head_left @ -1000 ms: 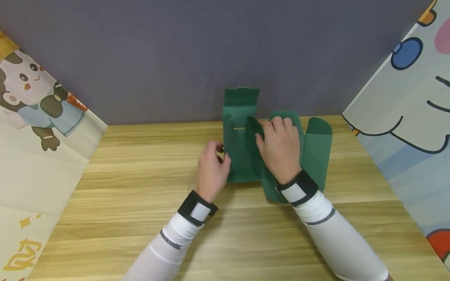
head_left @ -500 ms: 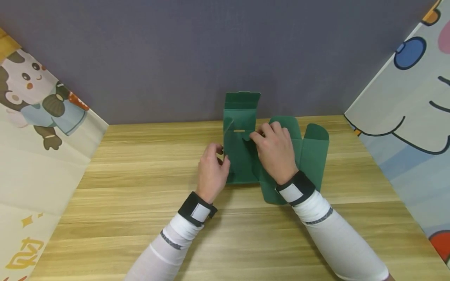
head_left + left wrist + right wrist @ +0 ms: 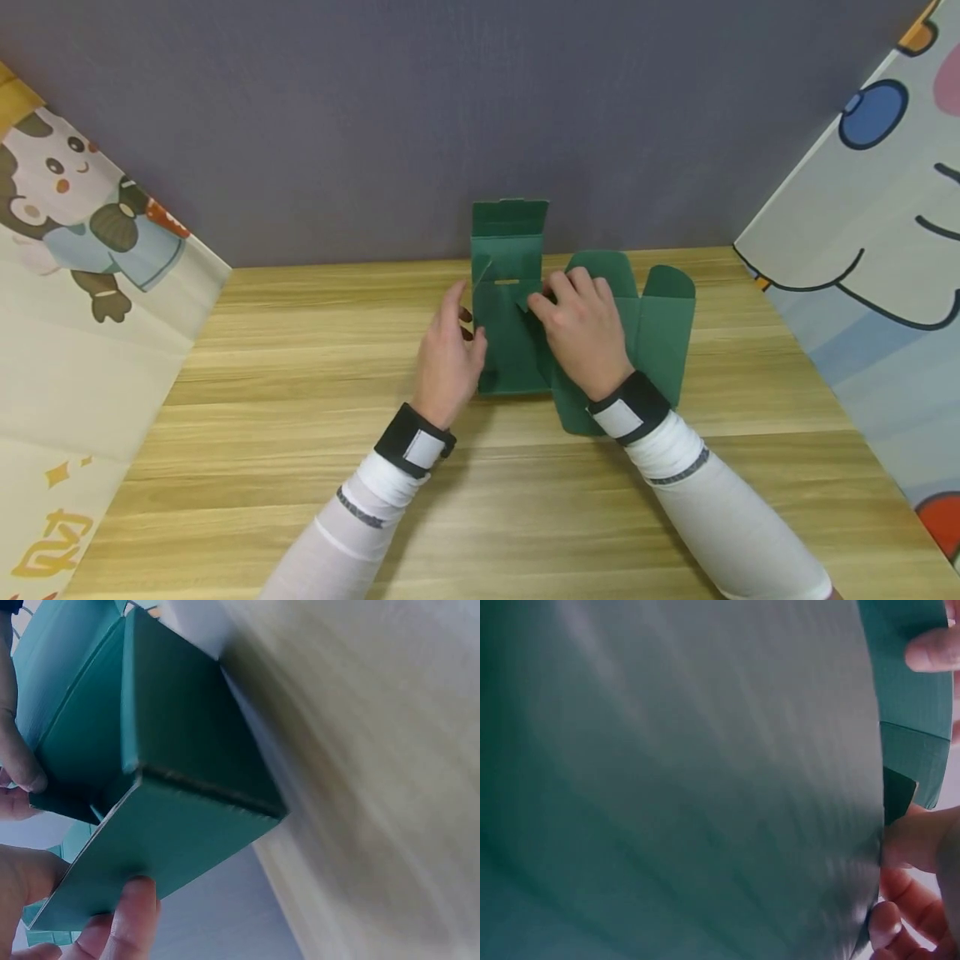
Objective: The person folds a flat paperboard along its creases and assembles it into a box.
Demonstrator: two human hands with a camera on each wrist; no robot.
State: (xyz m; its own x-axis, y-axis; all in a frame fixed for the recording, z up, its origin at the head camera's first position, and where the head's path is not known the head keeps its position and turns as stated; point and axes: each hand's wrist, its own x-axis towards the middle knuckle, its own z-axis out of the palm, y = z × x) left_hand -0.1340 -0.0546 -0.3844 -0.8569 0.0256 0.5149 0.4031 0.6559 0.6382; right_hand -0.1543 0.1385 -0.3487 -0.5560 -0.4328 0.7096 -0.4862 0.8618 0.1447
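Note:
A partly folded green cardboard box [image 3: 506, 342] lies near the back of the table, its tall back lid [image 3: 510, 218] raised. At its left side wall my left hand [image 3: 447, 358] pinches the card: in the left wrist view the fingers [image 3: 135, 919] lie on the wall's outer face, and the thumb is at its edge. My right hand [image 3: 587, 337] pinches a small flap [image 3: 523, 300] on the right side wall between thumb and fingers. The right wrist view is mostly filled by a blurred green panel [image 3: 682, 780].
Unfolded green panels [image 3: 663, 342] with rounded flaps spread right of the box, partly under the right hand. The wood-grain table [image 3: 300, 383] meets a grey back wall [image 3: 360, 133]. Cartoon-printed panels [image 3: 97, 225] stand at both sides.
My right hand has moved left and slightly toward me, with the right side wall's flap turned inward. My left hand has shifted a little left, its fingers reaching farther up the wall.

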